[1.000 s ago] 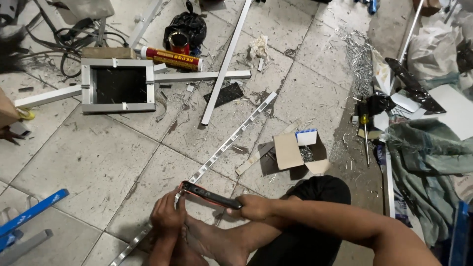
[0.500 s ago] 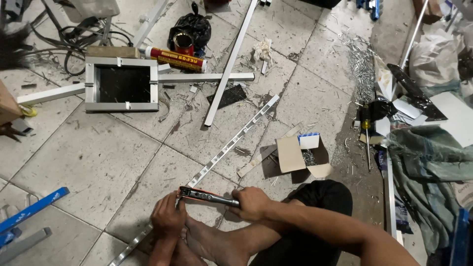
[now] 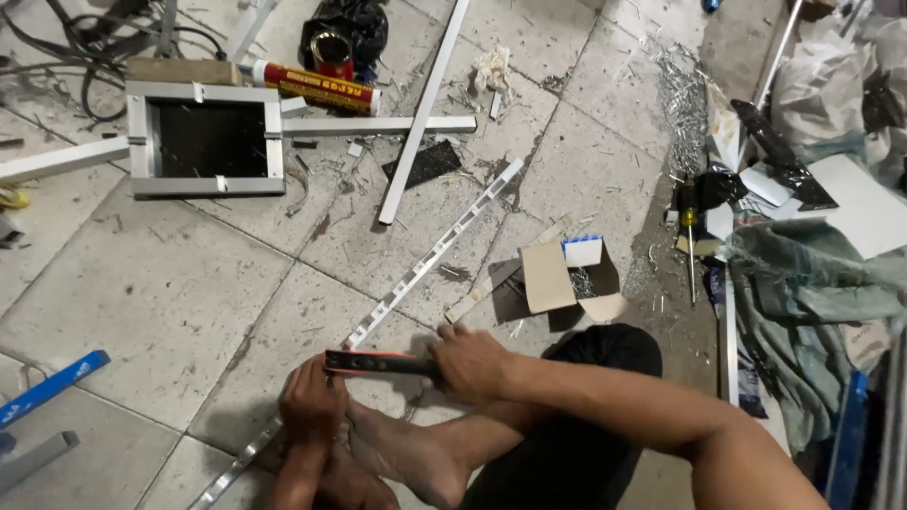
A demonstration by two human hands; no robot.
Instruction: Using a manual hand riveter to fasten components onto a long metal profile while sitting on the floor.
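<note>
A long notched aluminium strip [image 3: 430, 260] lies diagonally on the tiled floor, running from the upper middle down to the lower left. My left hand [image 3: 312, 408] presses down on the strip near its lower part, beside my bare foot [image 3: 402, 453]. My right hand [image 3: 470, 364] grips the handle end of a black and orange hand tool [image 3: 373, 363], held level across the strip just above my left hand. The tool's working end at the strip is too small to make out.
A small open cardboard box [image 3: 567, 279] with screws sits right of the strip. A square metal frame [image 3: 203, 140], loose white bars [image 3: 425, 109], a sealant tube [image 3: 312, 85], a screwdriver [image 3: 690, 236], cloth and scraps at right, blue bars [image 3: 47, 387] at left.
The tool has shifted slightly left and sits level over the strip, where it was tilted before. My left hand stays on the strip; the view has drifted a little.
</note>
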